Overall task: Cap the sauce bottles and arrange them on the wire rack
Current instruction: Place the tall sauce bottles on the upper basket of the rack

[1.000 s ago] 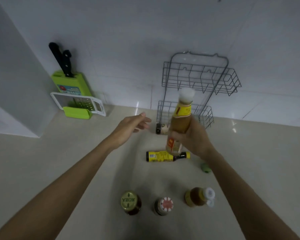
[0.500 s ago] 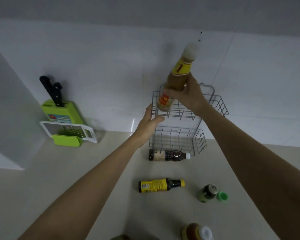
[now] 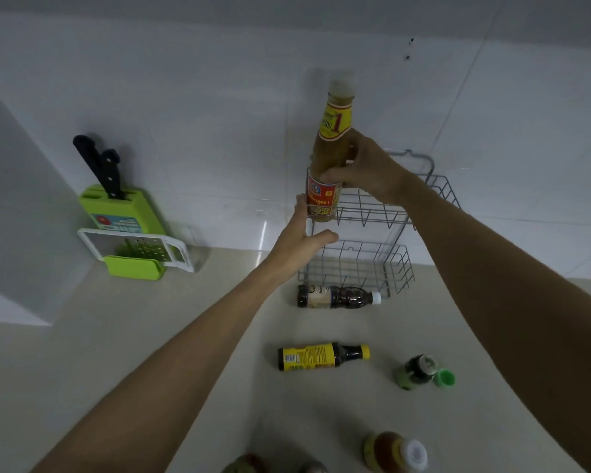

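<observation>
Nearest me, at the bottom edge of the counter, an orange sauce bottle stands capped, while the green bottle further up is open, its green cap just beside it, so I judge capping is not finished. Beyond them the yellow-labelled bottle and the dark bottle lie on their sides, waiting near the rack's foot. Further out, my left hand is spread wide against the left edge of the wire rack, probably to steady it. My right hand wraps the tall capped bottle at mid-body, keeping it upright at the upper shelf's left end.
</observation>
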